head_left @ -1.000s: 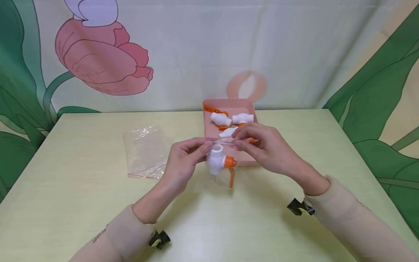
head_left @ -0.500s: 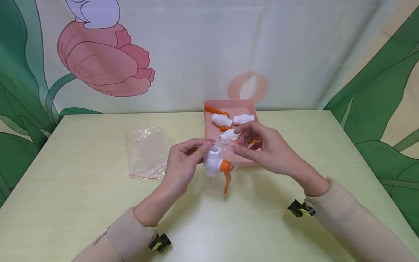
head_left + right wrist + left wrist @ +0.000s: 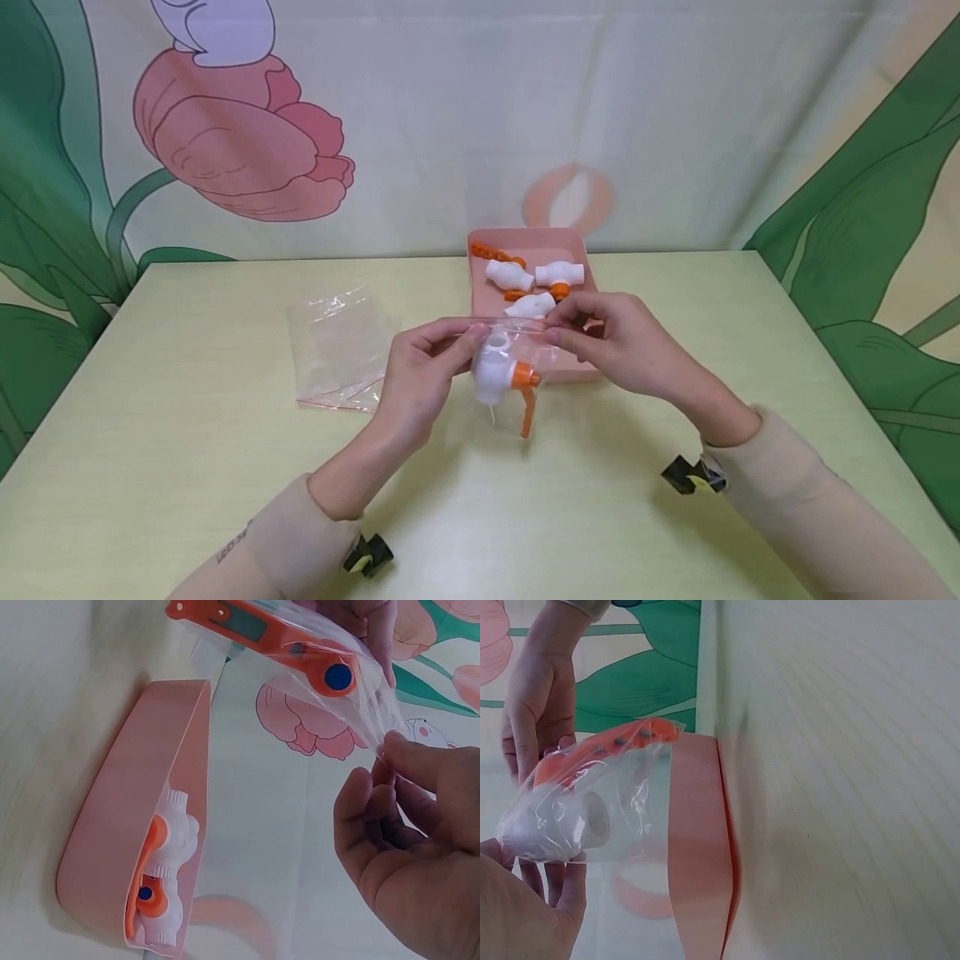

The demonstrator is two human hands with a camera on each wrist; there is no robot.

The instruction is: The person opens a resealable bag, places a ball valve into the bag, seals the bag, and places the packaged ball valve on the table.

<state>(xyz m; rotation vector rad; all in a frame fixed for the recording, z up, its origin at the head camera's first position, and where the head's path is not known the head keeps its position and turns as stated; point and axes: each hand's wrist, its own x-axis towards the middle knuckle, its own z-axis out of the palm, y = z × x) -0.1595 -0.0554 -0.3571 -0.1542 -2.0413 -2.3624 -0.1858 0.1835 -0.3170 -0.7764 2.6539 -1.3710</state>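
Note:
A clear plastic bag (image 3: 638,796) hangs between both hands, with a white valve (image 3: 492,372) that has an orange handle (image 3: 528,412) inside it. My left hand (image 3: 420,371) pinches the bag's top edge at its left corner, beside the valve's white opening. The thumb and index finger of my right hand (image 3: 626,346) pinch the same edge at the right, the other fingers curled beneath, as the right wrist view shows. In that view the orange handle (image 3: 251,628) lies along the film, with a blue round spot at its end.
Behind the hands a pink tray (image 3: 481,292) holds several white valves (image 3: 558,273) with orange parts (image 3: 491,251). Flat clear bags (image 3: 337,350) lie on the table (image 3: 187,433) to the left. A printed curtain (image 3: 450,125) hangs along the table's back edge.
My right hand loosened from the bag's edge, its fingers spreading, then came back to pinch it slightly farther right. The bagged valve swung left and back. My left hand has kept its hold.

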